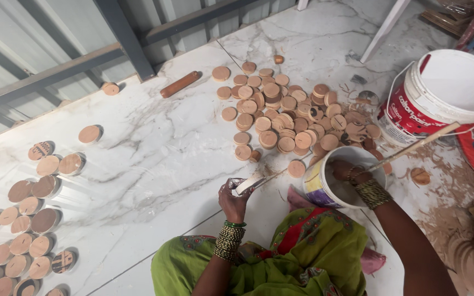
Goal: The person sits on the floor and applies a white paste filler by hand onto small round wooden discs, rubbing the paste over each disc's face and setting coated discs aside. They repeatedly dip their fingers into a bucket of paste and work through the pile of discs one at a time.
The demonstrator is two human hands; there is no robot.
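My left hand (233,200) grips a small round disc (248,184) with a white face, held edge-up just above the marble floor. My right hand (348,172) reaches down into a small white pot (316,183) holding pale paste; its fingers are closed inside the pot, and I cannot tell what they hold. A thin wooden stick (418,144) leans out of the pot to the right. Beyond both hands lies a loose pile of round wooden discs (286,118).
A large white bucket with a red label (440,96) stands at the right, beside wood shavings (456,219). Rows of discs (23,230) lie spread at the left. A wooden cylinder (179,84) lies near the metal wall frame (122,38). My green garment (281,257) covers my lap.
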